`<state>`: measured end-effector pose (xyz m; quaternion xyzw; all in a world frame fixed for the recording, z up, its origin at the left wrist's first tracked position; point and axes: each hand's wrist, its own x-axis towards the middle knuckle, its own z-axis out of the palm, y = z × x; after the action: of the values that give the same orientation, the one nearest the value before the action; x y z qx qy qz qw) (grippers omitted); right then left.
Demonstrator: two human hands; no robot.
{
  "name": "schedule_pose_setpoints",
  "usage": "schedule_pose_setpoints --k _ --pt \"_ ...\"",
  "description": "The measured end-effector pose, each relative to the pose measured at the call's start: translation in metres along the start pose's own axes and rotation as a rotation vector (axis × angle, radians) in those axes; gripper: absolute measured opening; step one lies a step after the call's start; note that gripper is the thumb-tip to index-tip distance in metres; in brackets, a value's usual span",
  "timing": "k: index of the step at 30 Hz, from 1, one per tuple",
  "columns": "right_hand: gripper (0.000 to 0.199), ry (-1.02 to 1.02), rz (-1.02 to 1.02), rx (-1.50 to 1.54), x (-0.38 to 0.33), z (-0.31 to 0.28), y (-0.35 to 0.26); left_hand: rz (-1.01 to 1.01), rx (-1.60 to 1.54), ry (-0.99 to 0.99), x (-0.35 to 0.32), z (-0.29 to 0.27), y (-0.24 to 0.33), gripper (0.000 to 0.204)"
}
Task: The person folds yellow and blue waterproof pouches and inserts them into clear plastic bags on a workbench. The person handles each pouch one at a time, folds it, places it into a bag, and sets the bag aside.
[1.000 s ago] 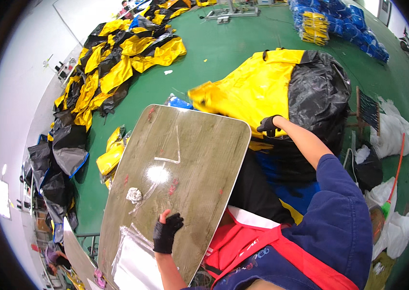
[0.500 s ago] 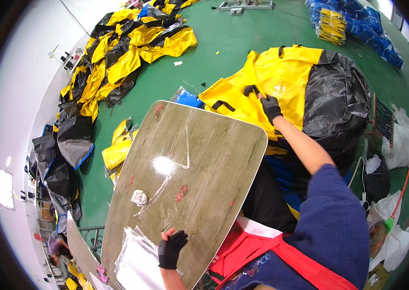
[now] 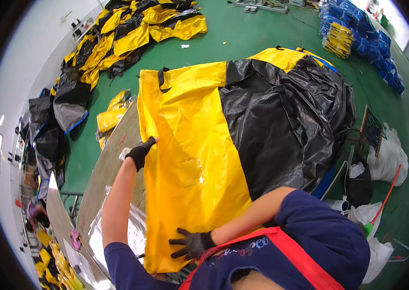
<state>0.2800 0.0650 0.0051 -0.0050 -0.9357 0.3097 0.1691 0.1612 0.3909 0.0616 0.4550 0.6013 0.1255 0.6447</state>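
A large yellow-and-black bag of shiny woven plastic (image 3: 190, 130) lies spread over the wood-patterned table (image 3: 110, 154). Its yellow panel covers most of the tabletop, while the crumpled black part trails off to the right. Near the far left corner a black strap loop (image 3: 164, 79) stands out. My left hand (image 3: 139, 154), in a dark glove with bare fingertips, pinches the bag's left edge. Spread flat on the near end of the yellow panel is my right hand (image 3: 192, 244), also gloved, its fingers apart. A white crumpled thing (image 3: 124, 153) is partly hidden beside my left hand.
Clear and white plastic sheets (image 3: 97, 232) lie on the table's near left. Packed yellow bundles (image 3: 109, 118) sit on the green floor beyond. A yellow-and-black heap (image 3: 132, 36) lies far left, blue bundles (image 3: 380, 53) far right. An orange-handled broom (image 3: 387, 198) leans at right.
The yellow panel has been drawn left across the table and flattened. My left hand went from above the table to the bag's edge; my right hand came back near my body.
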Motion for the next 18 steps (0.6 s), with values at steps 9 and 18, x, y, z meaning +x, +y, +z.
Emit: schedule_pose_setpoints --k 9,18 --pt "0.056 0.180 0.113 -0.147 0.007 -0.078 0.059 0.666 0.225 0.676 -0.079 -0.122 -0.132 0.041" --pt "0.040 -0.249 1.443 -0.600 -0.130 -0.298 0.189 0.388 0.435 1.202 -0.197 -0.203 -0.287 0.045"
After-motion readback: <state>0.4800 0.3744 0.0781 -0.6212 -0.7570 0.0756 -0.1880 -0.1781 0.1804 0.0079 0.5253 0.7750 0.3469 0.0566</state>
